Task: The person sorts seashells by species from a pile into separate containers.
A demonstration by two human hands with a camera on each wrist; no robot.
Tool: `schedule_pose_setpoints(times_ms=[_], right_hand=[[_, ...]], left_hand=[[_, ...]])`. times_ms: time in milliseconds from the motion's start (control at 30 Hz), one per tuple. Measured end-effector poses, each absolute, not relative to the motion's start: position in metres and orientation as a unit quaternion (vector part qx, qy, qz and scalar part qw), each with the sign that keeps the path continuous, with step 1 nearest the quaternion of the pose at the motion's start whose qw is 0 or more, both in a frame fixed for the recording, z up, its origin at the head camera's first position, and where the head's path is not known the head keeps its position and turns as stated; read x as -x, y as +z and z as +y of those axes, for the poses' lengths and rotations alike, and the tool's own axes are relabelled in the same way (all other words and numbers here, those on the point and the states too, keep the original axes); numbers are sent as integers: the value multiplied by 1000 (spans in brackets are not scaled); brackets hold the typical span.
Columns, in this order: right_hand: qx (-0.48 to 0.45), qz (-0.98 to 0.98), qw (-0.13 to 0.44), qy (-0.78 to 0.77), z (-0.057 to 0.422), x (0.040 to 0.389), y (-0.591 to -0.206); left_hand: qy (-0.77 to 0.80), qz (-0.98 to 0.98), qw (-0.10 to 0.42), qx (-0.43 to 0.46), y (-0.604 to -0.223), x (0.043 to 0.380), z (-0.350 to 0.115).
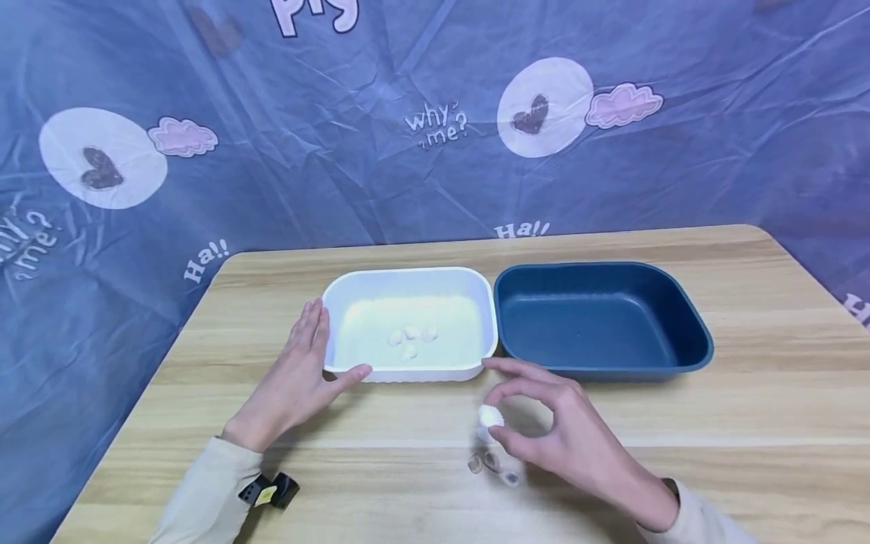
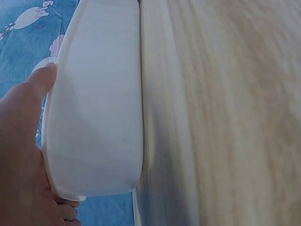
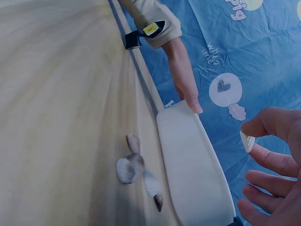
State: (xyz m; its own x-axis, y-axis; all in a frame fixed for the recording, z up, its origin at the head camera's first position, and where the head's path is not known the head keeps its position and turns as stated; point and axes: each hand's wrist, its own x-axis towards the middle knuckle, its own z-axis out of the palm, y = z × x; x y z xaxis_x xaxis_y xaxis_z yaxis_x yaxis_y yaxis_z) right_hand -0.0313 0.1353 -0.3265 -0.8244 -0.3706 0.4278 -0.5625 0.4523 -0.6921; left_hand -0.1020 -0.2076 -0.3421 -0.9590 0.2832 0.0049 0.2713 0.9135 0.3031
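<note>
The work looks partway along. Four pale shells [image 1: 411, 332] already lie on the floor of the white tray [image 1: 408, 374], grouped toward its near side. One more white shell [image 1: 491, 415] is in the air, in front of the tray's near right corner: the right hand [image 1: 578, 431] pinches it between thumb and index finger, so this one is not yet placed. What is left appears to be the small cluster of loose shells [image 1: 491, 461] on the table [image 1: 381, 468] just below that hand, some pale and some brownish; they lie so close together that an exact count is uncertain. The left hand [image 1: 302, 378] rests at the white tray's near left corner, fingers extended along the side and thumb on the near rim, seemingly steadying it. The blue tray [image 1: 584, 325] stands right beside the white one; its part in the work cannot be told.
</note>
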Motion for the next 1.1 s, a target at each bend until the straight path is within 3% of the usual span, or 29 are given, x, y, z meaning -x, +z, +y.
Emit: schedule_pose_setpoints(times_ms=[467, 1100], right_hand=[[-260, -844, 79, 462, 117, 45, -322], [-227, -863, 59, 448, 81, 91, -319]], left_hand=[[155, 978, 16, -140, -341, 102, -210], [161, 976, 17, -143, -343, 104, -207]])
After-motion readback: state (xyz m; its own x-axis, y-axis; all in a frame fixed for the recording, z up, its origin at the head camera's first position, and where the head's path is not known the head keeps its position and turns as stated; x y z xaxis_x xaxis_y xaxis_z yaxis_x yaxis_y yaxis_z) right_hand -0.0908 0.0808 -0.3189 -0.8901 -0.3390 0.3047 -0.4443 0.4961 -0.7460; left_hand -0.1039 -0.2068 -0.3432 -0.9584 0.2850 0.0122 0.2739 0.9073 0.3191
